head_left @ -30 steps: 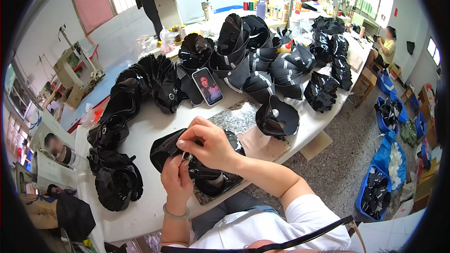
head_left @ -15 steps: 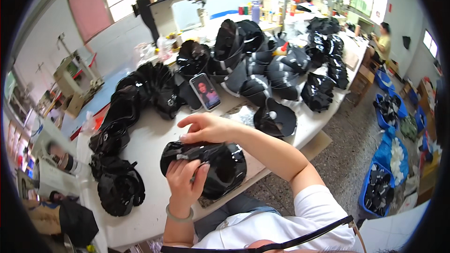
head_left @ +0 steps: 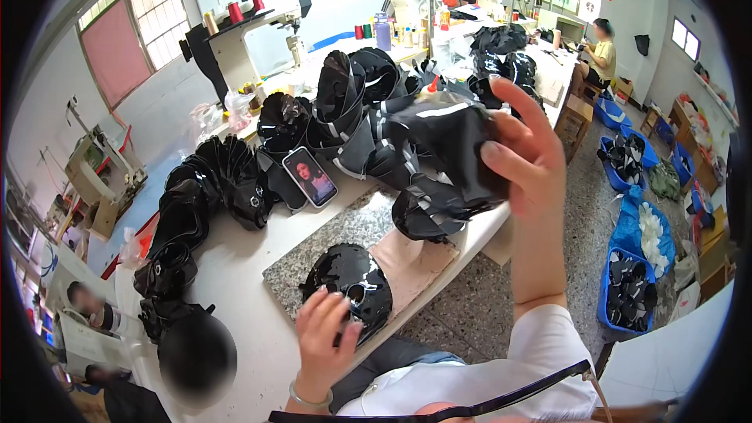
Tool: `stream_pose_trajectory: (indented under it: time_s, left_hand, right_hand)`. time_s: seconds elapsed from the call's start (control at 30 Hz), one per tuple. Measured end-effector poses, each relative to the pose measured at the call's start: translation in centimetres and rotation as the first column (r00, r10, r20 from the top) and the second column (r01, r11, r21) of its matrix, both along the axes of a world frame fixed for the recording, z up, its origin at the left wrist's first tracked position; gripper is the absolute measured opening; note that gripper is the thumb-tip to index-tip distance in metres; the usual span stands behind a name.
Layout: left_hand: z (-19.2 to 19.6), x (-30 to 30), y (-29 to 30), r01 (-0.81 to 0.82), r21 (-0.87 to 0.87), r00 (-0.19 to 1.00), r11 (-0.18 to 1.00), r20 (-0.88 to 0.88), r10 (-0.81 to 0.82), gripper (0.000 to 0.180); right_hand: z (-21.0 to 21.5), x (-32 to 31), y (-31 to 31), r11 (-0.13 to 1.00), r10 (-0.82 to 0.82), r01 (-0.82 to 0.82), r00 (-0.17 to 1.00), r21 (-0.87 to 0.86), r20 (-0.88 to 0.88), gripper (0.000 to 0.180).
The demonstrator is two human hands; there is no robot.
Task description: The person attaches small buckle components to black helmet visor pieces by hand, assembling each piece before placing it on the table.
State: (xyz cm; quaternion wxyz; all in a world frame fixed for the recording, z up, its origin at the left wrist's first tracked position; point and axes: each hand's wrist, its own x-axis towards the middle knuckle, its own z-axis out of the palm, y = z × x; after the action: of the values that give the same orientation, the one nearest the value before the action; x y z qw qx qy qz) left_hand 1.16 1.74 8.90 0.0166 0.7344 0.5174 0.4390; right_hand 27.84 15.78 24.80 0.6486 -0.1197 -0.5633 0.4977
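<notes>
Black glossy piece point(head_left: 350, 280) lies on the stone slab point(head_left: 345, 231) near the table edge, the left hand point(head_left: 323, 334) resting on it, fingers spread. The right hand point(head_left: 523, 147), raised, pinches another black piece point(head_left: 448, 137).

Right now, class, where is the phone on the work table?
In the head view the phone lies face up left of centre on the table, between the black pieces and the stone slab.

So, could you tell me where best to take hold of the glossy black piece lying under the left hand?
Probably by the glossy black piece's curved far rim, coming from above: it lies domed side up on the table, and the left hand covers its near edge.
</notes>
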Motion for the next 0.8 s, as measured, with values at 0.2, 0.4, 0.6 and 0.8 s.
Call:
stream_pose_trajectory:
  time_s: [0.2, 0.4, 0.6, 0.8]
  left_hand:
    - [-6.3, 0.6, -2.1, -0.151, -0.257, 0.947, 0.954, -0.316, 0.065, 0.055]
    - [-10.9, 0.0, -2.7, -0.154, -0.163, 0.981, 0.975, -0.147, 0.130, 0.058]
    - [-13.4, 2.2, -2.5, -0.405, 0.206, 0.911, 0.891, 0.007, 0.413, 0.054]
    - [-11.9, 3.3, -0.7, -0.423, 0.419, 0.900, 0.804, 0.089, 0.427, 0.050]
  right_hand:
    - [-8.8, 4.9, 6.6, 0.745, -0.659, 0.399, 0.318, 0.534, 0.682, 0.016]
    - [-19.8, -2.2, 7.2, 0.879, -0.392, 0.385, 0.243, 0.283, 0.887, 0.052]
    - [-18.4, -1.7, 4.2, 0.916, -0.331, 0.356, 0.416, 0.184, 0.847, 0.074]
    - [-8.1, 8.4, 5.7, 0.907, -0.420, 0.244, 0.590, 0.343, 0.690, 0.078]
